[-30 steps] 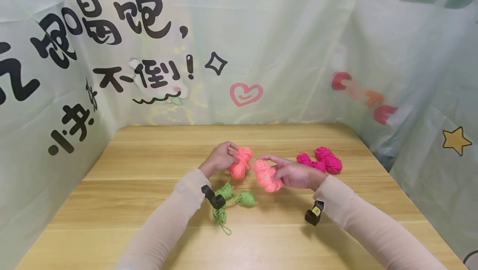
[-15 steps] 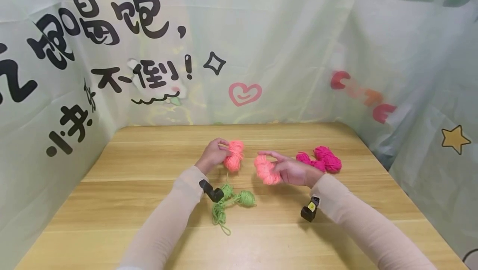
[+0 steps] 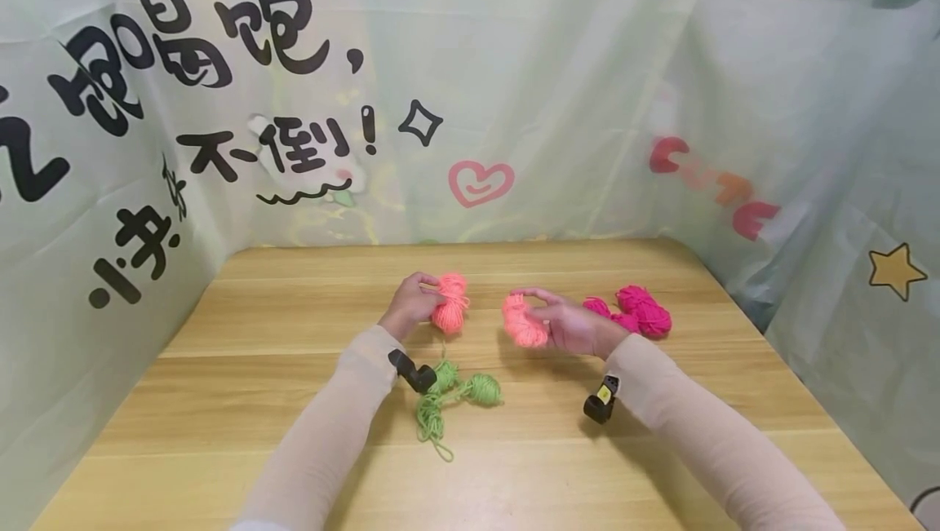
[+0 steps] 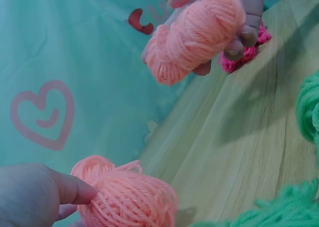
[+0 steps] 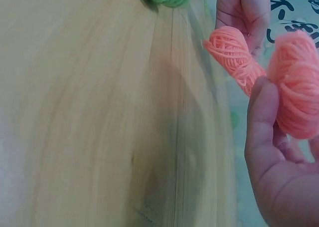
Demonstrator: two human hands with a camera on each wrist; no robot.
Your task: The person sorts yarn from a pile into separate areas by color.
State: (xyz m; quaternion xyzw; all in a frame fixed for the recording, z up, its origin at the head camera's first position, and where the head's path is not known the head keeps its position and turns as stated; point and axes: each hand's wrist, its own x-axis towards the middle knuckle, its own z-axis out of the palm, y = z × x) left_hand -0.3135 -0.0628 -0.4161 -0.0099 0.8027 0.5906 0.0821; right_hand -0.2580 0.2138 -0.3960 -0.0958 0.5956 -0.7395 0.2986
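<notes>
My left hand (image 3: 414, 303) pinches a coral-pink skein of yarn (image 3: 450, 304) between thumb and fingers, over the table's back half. In the left wrist view the thumb presses the near side of that skein (image 4: 132, 197), which is cinched near one end. To its right, my right hand (image 3: 576, 325) holds a second coral-pink yarn skein (image 3: 524, 322). The right wrist view shows the thumb against this lumpy bundle (image 5: 299, 85), with fingers behind it. A gap separates the two skeins in the head view.
Green yarn (image 3: 483, 390) in small balls and a loose tangle lies on the wooden table (image 3: 558, 474) in front of the left hand. Magenta yarn skeins (image 3: 644, 311) lie behind the right hand. Printed cloth (image 3: 573, 107) encloses the back and sides.
My left hand has carried its coral-pink skein leftward and slightly back, widening the gap. My right hand has shifted slightly back with its skein. The green and magenta yarn stay put.
</notes>
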